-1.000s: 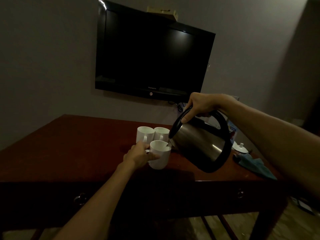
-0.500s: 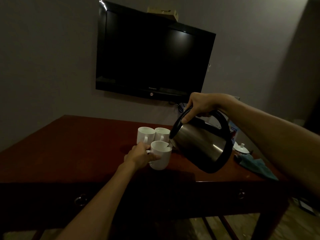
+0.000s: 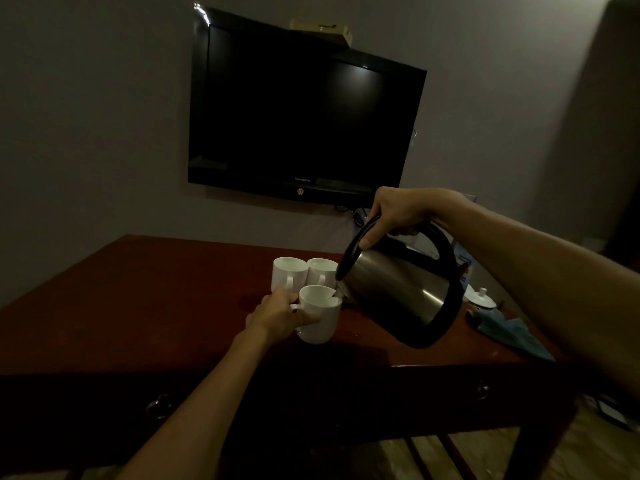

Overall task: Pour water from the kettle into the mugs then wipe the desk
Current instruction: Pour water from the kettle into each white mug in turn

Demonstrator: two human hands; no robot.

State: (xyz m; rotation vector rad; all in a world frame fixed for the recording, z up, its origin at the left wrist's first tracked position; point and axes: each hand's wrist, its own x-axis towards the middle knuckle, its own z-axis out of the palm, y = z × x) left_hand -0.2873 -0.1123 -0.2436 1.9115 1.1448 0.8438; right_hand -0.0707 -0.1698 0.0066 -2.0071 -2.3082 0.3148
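At the near middle of the dark red desk [image 3: 156, 306], the left hand [image 3: 277, 315] grips the handle side of a white mug [image 3: 320, 317]; its fingers [image 3: 304, 318] curl round the handle and the mug's left flank, so the cup's open mouth lies just right of and above the knuckles. The mug stands upright on the desk. Above and to its right, the right hand [image 3: 398, 213] is clenched round the black handle of a steel kettle [image 3: 398, 292], the thumb pressed along the handle's front part near the lid. The kettle hangs tilted well below that hand, its spout low over the mug's right rim, and a thin stream of water runs into the cup. Just behind the held mug stand two more white mugs [image 3: 289, 273], side by side and touching, handles facing the person. On the desk's right end lies a crumpled blue cloth [image 3: 512, 336], with a small white lidded pot [image 3: 481, 299] just behind it. A dark television [image 3: 301, 109] hangs on the wall above.
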